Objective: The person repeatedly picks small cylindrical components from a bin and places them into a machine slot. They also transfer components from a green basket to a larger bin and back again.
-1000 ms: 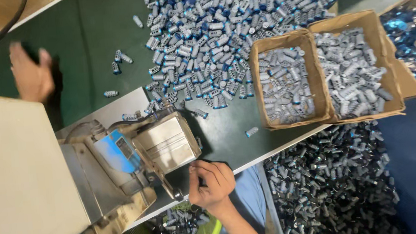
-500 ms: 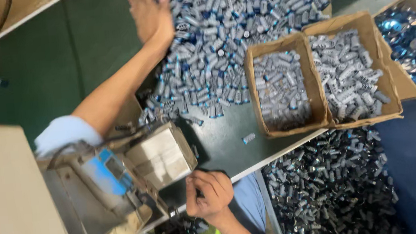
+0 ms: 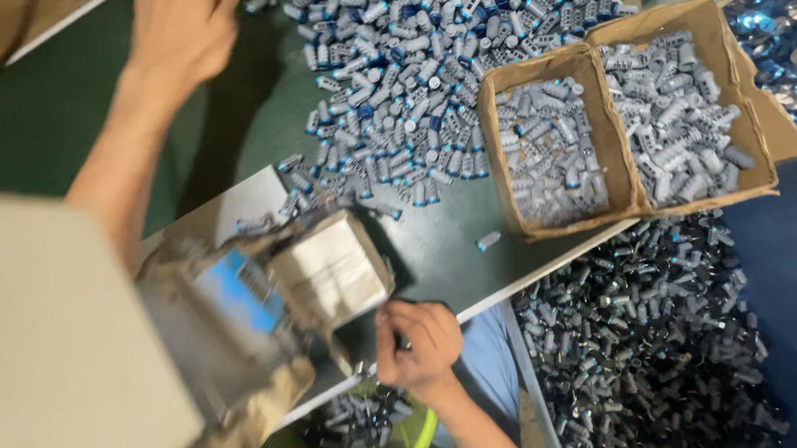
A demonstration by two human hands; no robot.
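Cylinders (image 3: 425, 87), small and blue-grey, are lying heaped on the far side of the green tabletop (image 3: 52, 110), and your left hand (image 3: 181, 27) is reaching over their left edge, fingers curled; whether they are holding any, I cannot tell. Your right hand (image 3: 416, 340) is resting at the near edge beside the small machine (image 3: 271, 302), fingers closed narrow around something hidden. Sweeping carelessly could be sending loose pieces rolling off, missing the green basket (image 3: 341, 445) below.

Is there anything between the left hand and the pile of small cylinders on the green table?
Nothing visible stands between them. The left hand is at the pile's left edge, with only bare green table beneath it. The right hand is far off, at the table's near edge by the small machine.
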